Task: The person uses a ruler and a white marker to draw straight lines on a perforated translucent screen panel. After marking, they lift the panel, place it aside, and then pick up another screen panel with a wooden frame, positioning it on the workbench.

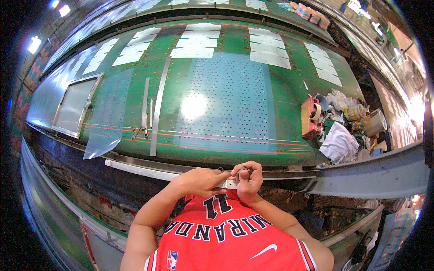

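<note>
My left hand (202, 180) is closed over the right end of a long pale metal bar (149, 170), which runs leftward along the table's near edge. Beside it, my right hand (248, 183) has its fingers curled into a pinch at the bar's end plate (232, 184), which has small holes. Something small and dark shows between the right fingertips, too little of it to name. Both hands meet just in front of my red jersey (226, 239). The left fingers partly cover the bar's end.
A long green table (289, 131) carries a blue perforated sheet (221, 99), metal straightedges (160, 108), white sheets (269, 47) and a framed screen (77, 106). At right lie a red tape dispenser (309, 118), a white cloth (339, 143) and containers. A grey beam (375, 174) juts out on the right.
</note>
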A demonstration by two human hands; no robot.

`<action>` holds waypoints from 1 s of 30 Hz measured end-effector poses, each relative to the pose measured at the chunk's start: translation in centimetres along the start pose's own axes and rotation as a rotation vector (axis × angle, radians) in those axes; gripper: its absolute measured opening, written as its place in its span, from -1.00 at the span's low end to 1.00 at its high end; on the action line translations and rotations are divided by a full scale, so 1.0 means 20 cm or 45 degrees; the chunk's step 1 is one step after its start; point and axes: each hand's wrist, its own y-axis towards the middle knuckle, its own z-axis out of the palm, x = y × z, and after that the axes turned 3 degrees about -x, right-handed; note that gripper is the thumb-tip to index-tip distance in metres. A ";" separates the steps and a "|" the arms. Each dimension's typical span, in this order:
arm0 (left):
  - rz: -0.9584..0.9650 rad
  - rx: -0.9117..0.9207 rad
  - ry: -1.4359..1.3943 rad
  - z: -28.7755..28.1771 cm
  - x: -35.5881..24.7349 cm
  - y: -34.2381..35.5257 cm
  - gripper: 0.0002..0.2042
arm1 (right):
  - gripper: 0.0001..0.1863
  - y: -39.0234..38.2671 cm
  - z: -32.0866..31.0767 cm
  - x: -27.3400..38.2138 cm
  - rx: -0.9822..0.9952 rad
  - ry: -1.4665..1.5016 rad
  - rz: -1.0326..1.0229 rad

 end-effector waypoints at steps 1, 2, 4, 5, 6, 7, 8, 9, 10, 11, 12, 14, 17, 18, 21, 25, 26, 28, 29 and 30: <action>0.015 -0.035 0.033 0.02 -0.02 0.00 -0.46 | -0.64 0.00 -0.01 0.00 0.039 -0.015 -0.028; 0.012 -0.030 0.064 0.02 -0.03 0.00 -0.43 | -0.64 0.01 -0.01 0.00 0.065 -0.052 -0.061; 0.039 0.040 0.130 0.02 -0.03 0.02 -0.46 | -0.67 0.04 -0.04 0.02 0.111 -0.149 -0.144; 0.051 0.083 0.165 0.02 -0.03 0.03 -0.47 | -0.71 0.05 -0.05 0.05 0.128 -0.207 -0.195; 0.080 0.066 0.145 0.02 -0.03 0.04 -0.49 | -0.75 0.08 -0.07 0.07 0.139 -0.248 -0.263; 0.109 0.051 0.124 0.02 -0.04 0.06 -0.51 | -0.79 0.11 -0.11 0.10 0.189 -0.315 -0.278; 0.115 0.073 0.108 0.02 -0.04 0.07 -0.53 | -0.83 0.14 -0.15 0.15 0.234 -0.364 -0.307; 0.131 0.064 0.113 0.02 -0.06 0.09 -0.55 | -0.88 0.16 -0.18 0.18 0.273 -0.456 -0.296; 0.125 0.090 0.126 0.01 -0.07 0.10 -0.58 | -0.86 0.14 -0.19 0.21 0.177 -0.333 -0.091; 0.117 0.119 0.144 0.00 -0.08 0.12 -0.60 | -0.88 0.13 -0.21 0.24 0.149 -0.302 -0.044; 0.132 0.120 0.135 -0.01 -0.10 0.14 -0.62 | -0.90 0.12 -0.22 0.25 0.116 -0.287 0.028; 0.159 0.132 0.133 -0.03 -0.13 0.16 -0.65 | -0.86 0.11 -0.21 0.24 -0.024 -0.229 0.030; 0.102 0.169 0.147 -0.05 -0.15 0.20 -0.66 | -0.83 0.15 -0.19 0.17 -0.197 -0.101 0.200; 0.092 0.193 0.160 -0.06 -0.15 0.21 -0.65 | -0.84 0.21 -0.20 0.14 -0.169 -0.022 0.206; 0.073 0.223 0.177 -0.11 -0.12 0.22 -0.63 | -0.88 0.28 -0.24 0.17 -0.063 -0.034 0.225; 0.078 0.223 0.186 -0.12 -0.12 0.24 -0.61 | -0.87 0.23 -0.31 0.29 0.209 -0.225 0.086; 0.064 0.225 0.188 -0.13 -0.11 0.24 -0.60 | -0.87 0.22 -0.31 0.30 0.284 -0.262 0.049; 0.067 0.224 0.190 -0.14 -0.09 0.24 -0.58 | -0.86 0.17 -0.30 0.31 0.333 -0.294 0.076; 0.056 0.229 0.189 -0.14 -0.08 0.24 -0.57 | -0.86 0.17 -0.29 0.30 0.321 -0.319 0.064; 0.066 0.228 0.190 -0.14 -0.08 0.24 -0.57 | -0.87 0.16 -0.28 0.29 0.312 -0.345 0.051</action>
